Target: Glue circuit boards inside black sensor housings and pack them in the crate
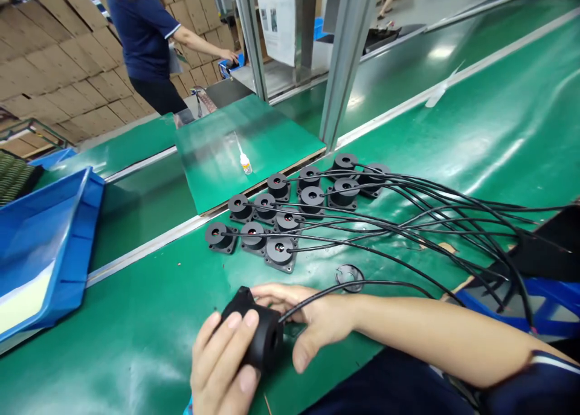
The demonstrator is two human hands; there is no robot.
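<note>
Our left fingers (pixel 231 339) grip the black flanged plastic housing (pixel 266 342); right fingers (pixel 283 293) open. Wrist-snagged thin black cable (pixel 385 281) could jerk it.

Black cylindrical housings with square flanges (pixel 278 257): twelve stood on the glossy green bench surface (pixel 149 330); a thirteenth black flanged housing (pixel 266 342) sat between one bare left hand (pixel 224 357) and one bare right hand (pixel 321 324). Flat dark C-shaped ring (pixel 357 276): one. Small white thin-nozzled bottle (pixel 246 164): one. Thin black cables (pixel 385 282) overlapped, uncountable.
</note>
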